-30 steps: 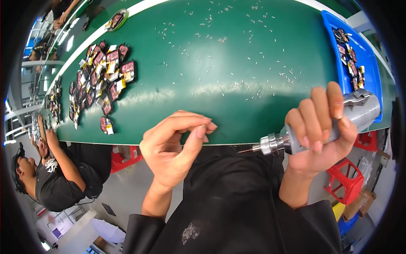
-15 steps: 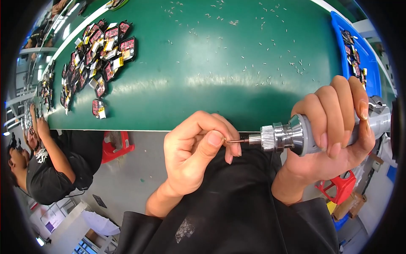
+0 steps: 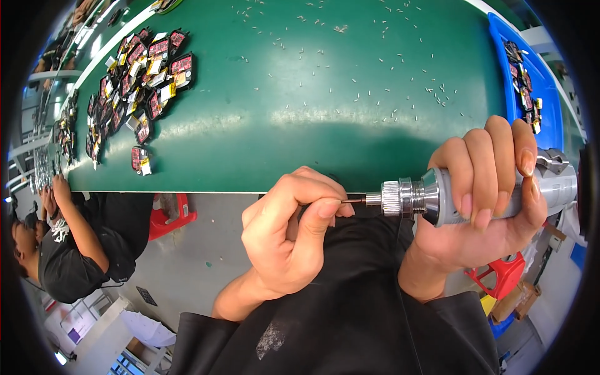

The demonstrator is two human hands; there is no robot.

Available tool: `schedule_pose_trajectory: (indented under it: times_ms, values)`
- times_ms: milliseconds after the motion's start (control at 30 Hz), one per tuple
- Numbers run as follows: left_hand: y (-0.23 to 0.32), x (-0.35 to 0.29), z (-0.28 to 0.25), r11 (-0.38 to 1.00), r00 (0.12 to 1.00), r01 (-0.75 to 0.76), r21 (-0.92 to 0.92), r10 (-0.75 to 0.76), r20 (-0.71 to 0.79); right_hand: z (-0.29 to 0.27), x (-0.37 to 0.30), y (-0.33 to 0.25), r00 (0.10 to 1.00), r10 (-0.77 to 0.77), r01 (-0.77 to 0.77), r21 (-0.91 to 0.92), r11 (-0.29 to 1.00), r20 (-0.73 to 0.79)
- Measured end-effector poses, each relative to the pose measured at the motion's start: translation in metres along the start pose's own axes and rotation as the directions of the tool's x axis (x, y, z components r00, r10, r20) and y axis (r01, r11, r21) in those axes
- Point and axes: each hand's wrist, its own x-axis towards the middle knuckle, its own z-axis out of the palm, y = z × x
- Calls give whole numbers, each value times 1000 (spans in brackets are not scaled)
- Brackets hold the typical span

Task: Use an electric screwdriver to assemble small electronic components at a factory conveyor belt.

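My right hand [image 3: 481, 187] is wrapped round the grey body of an electric screwdriver [image 3: 406, 197], which lies level and points left. From its silver knurled chuck sticks out a thin, copper-coloured bit [image 3: 357, 200]. Thumb and fingertips of my left hand [image 3: 284, 234] are pinched at the bit's free end. Whether a small screw sits between those fingertips is hidden. Both hands are in the air just off the near edge of the green table [image 3: 237, 147], over my dark apron.
Black cases with red circuit boards and silvery battery packs [image 3: 134, 87] are heaped at the table's left. Tiny metal pins or screws [image 3: 431, 87] lie scattered across the far middle. More cases sit in a blue tray [image 3: 550, 81] at right. A co-worker [image 3: 78, 250] sits at left near a red stool [image 3: 172, 219].
My left fingertips have shifted slightly right along the bit, and the screwdriver has come a little left and tilted slightly. My view has moved a bit. Both hands keep their grip.
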Motion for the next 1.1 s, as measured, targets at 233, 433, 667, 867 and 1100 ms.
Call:
schedule_pose_trajectory:
  times_ms: [233, 433, 667, 867, 1100]
  values:
    - [-8, 1, 5, 994, 997, -32, 108, 24, 71, -12, 0, -2, 999, -10, 13, 54, 998, -53]
    - [-5, 29, -20, 981, 998, -65, 183, 66, 2, -13, 13, 6, 995, -4, 13, 91, 996, -96]
    - [25, 107, -125, 689, 929, -163, 706, 347, -125, -26, 14, 3, 968, -45, 49, 13, 999, -247]
    - [49, 239, -282, 380, 880, 32, 924, 428, -206, -31, 0, 1, 945, -3, -1, -12, 1000, -328]
    - [-16, 352, -473, 139, 881, 443, 886, 114, -459, -28, 6, 6, 963, 131, -148, -57, 987, -238]
